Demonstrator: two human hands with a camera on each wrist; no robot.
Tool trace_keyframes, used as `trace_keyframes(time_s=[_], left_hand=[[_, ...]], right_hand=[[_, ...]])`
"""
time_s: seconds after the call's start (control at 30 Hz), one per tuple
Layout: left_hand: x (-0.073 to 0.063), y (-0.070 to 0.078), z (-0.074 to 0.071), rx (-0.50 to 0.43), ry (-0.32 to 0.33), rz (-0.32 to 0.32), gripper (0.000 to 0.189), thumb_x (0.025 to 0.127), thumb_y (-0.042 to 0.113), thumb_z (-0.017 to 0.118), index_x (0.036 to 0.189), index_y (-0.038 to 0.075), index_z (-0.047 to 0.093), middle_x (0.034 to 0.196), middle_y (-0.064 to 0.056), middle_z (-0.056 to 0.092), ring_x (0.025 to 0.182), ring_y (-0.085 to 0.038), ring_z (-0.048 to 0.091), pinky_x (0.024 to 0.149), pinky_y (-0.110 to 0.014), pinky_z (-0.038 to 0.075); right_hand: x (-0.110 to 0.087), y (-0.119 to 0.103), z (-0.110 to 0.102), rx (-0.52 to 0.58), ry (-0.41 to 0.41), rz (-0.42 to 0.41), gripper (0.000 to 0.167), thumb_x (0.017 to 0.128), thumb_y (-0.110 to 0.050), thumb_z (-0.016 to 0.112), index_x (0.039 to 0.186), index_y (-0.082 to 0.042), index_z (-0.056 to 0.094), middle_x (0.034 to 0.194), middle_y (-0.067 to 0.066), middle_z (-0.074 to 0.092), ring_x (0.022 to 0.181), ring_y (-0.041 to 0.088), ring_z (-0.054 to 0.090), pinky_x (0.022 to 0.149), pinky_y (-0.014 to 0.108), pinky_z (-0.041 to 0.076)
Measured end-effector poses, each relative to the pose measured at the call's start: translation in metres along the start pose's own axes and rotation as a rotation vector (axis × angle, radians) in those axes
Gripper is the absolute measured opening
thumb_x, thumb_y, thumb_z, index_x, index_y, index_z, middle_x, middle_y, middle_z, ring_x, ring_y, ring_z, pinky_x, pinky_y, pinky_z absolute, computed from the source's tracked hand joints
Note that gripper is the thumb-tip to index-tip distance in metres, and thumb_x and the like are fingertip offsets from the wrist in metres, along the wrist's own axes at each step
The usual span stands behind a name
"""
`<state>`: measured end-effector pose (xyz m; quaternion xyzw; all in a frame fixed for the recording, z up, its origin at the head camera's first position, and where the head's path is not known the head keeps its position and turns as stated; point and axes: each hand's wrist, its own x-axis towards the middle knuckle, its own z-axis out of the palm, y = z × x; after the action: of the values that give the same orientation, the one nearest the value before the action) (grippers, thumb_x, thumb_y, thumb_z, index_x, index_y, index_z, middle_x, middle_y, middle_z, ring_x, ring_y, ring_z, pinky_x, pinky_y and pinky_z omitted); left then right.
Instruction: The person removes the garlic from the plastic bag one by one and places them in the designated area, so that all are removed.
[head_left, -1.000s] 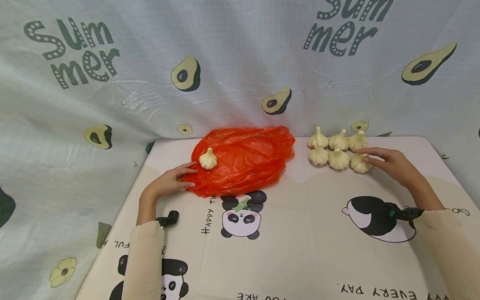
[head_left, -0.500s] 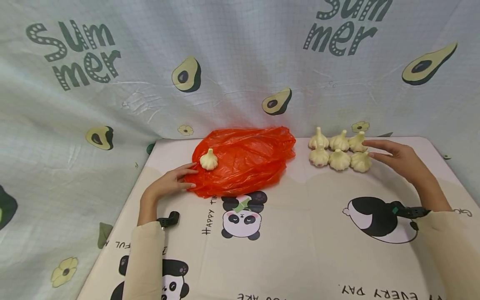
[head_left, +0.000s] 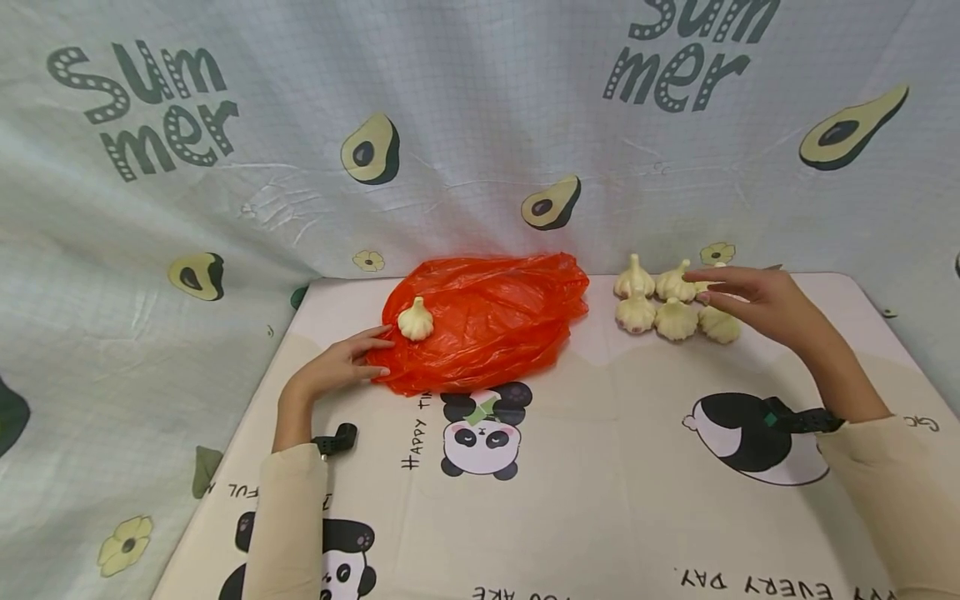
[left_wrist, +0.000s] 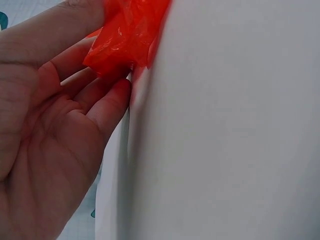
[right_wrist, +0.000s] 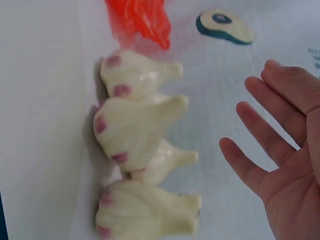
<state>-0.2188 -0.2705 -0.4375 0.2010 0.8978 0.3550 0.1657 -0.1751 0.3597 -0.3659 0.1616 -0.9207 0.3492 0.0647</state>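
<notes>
A pale garlic bulb (head_left: 416, 319) lies on the left part of a crumpled red plastic bag (head_left: 495, 317). At the bag's left edge rests my left hand (head_left: 333, 365), thumb and forefinger apart, fingertips touching the plastic. In the left wrist view, a corner of the bag (left_wrist: 127, 35) shows beside the thumb and bent fingers. My right hand (head_left: 772, 304) is raised over the right end of several garlic bulbs (head_left: 677, 318) set in two rows, partly hiding a back-row bulb. Its fingers are extended and hold nothing. The right wrist view shows bulbs (right_wrist: 135, 132) apart from the fingers.
The table is covered with a cream cloth (head_left: 570, 500) printed with pandas and lettering. Behind and to the left hangs a pale curtain (head_left: 465, 100) with avocado prints. Each wrist wears a black camera strap (head_left: 806, 419).
My right hand first touches the front-right bulb, draws back to the right, then moves left above the right end of the rows. The left hand, bag and bulbs stay put.
</notes>
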Motion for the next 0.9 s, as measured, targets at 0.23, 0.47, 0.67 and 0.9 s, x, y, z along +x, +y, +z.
trace_keyframes(time_s=[0.23,0.47,0.67,0.9], left_hand=[[0.0,0.002,0.0,0.002,-0.005,-0.018,0.049,0.095,0.018,0.071,0.14,0.003,0.059,0.164,-0.012,0.033,0.151,-0.038,0.025,0.119,-0.058,0.028],[0.001,0.002,0.0,-0.019,-0.004,-0.022,0.049,0.094,0.017,0.072,0.14,0.003,0.06,0.164,-0.01,0.033,0.151,-0.037,0.025,0.119,-0.058,0.028],[0.001,0.001,0.0,-0.023,0.007,-0.019,0.05,0.094,0.018,0.073,0.14,0.004,0.06,0.164,-0.009,0.033,0.151,-0.036,0.025,0.12,-0.057,0.027],[0.0,0.002,0.002,-0.034,0.012,-0.035,0.05,0.094,0.02,0.073,0.14,0.006,0.06,0.165,-0.008,0.031,0.152,-0.037,0.024,0.12,-0.058,0.026]], right_hand=[[0.012,-0.017,0.018,-0.012,-0.021,-0.16,0.034,0.095,-0.009,0.071,0.129,-0.016,0.072,0.126,-0.001,0.07,0.107,-0.009,0.059,0.085,0.004,0.045],[0.029,-0.032,0.034,0.068,-0.078,-0.242,0.032,0.095,-0.005,0.071,0.125,-0.013,0.073,0.124,0.003,0.071,0.106,-0.001,0.063,0.088,0.009,0.05],[0.044,-0.049,0.049,0.139,-0.138,-0.275,0.03,0.095,-0.006,0.07,0.124,-0.014,0.074,0.126,0.002,0.071,0.112,0.003,0.063,0.091,0.012,0.05],[0.062,-0.064,0.064,0.119,-0.172,-0.315,0.029,0.096,-0.01,0.071,0.123,-0.018,0.074,0.125,-0.001,0.071,0.111,0.014,0.065,0.089,0.02,0.054]])
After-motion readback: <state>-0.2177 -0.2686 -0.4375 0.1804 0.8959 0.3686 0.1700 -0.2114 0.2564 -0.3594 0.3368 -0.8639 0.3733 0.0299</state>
